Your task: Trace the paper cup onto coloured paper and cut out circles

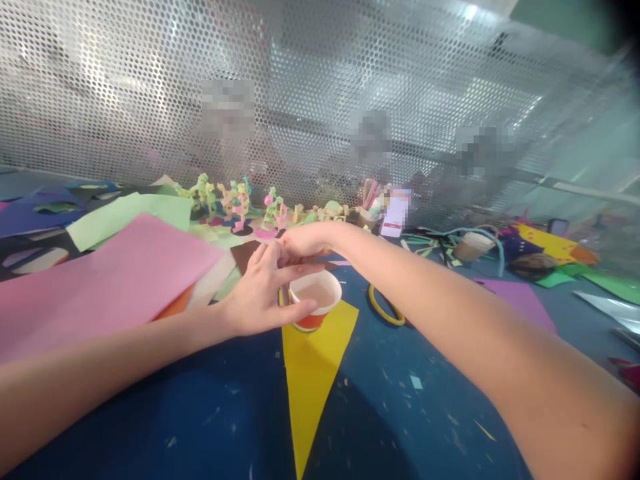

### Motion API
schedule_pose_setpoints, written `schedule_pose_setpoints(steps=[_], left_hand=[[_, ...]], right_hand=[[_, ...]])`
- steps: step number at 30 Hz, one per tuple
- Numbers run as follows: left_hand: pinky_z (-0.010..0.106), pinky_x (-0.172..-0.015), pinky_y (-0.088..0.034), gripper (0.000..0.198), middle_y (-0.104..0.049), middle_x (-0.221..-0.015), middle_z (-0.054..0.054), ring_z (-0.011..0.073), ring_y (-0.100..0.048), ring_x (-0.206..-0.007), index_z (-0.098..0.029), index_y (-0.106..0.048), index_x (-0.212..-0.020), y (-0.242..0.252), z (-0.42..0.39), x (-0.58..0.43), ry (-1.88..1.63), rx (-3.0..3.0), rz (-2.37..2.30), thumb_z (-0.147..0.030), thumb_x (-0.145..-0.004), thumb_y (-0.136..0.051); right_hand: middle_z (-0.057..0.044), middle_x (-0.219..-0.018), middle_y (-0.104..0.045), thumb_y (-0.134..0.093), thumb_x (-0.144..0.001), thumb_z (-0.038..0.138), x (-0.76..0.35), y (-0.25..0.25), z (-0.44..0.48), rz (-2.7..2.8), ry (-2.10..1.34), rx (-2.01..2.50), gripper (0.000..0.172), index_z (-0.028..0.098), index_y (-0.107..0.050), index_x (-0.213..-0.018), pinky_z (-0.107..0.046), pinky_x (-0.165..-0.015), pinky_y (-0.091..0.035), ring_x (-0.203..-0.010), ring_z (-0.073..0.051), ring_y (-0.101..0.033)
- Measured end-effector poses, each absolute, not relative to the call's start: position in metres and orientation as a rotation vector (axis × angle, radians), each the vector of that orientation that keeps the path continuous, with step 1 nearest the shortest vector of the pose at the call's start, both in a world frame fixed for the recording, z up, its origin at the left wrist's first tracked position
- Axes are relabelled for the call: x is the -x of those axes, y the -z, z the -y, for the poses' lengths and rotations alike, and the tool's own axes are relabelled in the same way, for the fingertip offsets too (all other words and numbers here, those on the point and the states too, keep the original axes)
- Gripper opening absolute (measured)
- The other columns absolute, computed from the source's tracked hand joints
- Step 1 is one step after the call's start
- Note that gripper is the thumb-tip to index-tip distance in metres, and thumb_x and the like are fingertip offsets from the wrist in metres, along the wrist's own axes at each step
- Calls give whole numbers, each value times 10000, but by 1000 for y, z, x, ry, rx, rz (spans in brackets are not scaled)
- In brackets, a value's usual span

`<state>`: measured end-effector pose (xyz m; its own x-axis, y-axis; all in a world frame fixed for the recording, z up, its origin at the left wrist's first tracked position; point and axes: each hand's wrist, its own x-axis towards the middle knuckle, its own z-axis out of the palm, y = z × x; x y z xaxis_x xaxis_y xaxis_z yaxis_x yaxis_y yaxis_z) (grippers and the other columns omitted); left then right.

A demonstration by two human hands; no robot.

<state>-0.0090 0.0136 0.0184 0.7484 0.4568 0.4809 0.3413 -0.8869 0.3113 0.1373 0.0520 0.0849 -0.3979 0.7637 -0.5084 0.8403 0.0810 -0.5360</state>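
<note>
A small paper cup, white inside with an orange band, stands on a yellow paper triangle in the middle of the blue table. My left hand curls round its left side, thumb against the rim and fingers stretched over the top. My right hand is just behind the cup with its fingers bent downward and pressed together near my left fingertips. What those fingers pinch is hidden.
Pink paper, green paper and dark sheets cover the left. Small paper figures line the back by a perforated metal screen. A yellow ring lies right of the cup. Another cup and scraps sit far right.
</note>
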Motion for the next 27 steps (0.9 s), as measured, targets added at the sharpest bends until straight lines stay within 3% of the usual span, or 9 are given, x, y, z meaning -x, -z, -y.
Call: schedule_pose_setpoints(steps=[4, 10, 18, 27], left_hand=[[517, -959, -282, 551, -380, -971, 65, 269, -366, -988, -313, -520, -1287, -20, -13, 9, -817, -2761, -640, -553, -791, -521], [502, -953, -288, 555, -367, -957, 58, 260, -370, -980, -320, -510, -1295, -19, -14, 9, -827, -2759, -627, -557, -793, -522], [490, -952, -296, 555, -361, -942, 50, 255, -365, -979, -335, -496, -1302, -19, -14, 9, -821, -2751, -634, -555, -793, -526], [483, -944, -299, 534, -384, -964, 56, 241, -368, -948, -324, -500, -1300, -20, -12, 9, -846, -2780, -614, -520, -803, -526]], right_hand=[[9, -617, -586, -517, -860, 131, -132, -81, -56, -2212, 1168, -1676, 158, 77, -660, -819, -191, -438, -371, -461, -63, -472], [-1, -787, -624, -542, -902, 248, -128, -73, -60, -2199, 1122, -1651, 151, 111, -606, -907, -225, -533, -491, -592, -88, -580], [-29, -898, -630, -545, -901, 279, -127, -75, -60, -2208, 1019, -1630, 189, 120, -596, -989, -272, -611, -528, -703, -121, -614], [39, -653, -575, -575, -874, 218, -127, -79, -61, -2240, 962, -1588, 142, 110, -605, -788, -211, -497, -453, -508, -70, -520]])
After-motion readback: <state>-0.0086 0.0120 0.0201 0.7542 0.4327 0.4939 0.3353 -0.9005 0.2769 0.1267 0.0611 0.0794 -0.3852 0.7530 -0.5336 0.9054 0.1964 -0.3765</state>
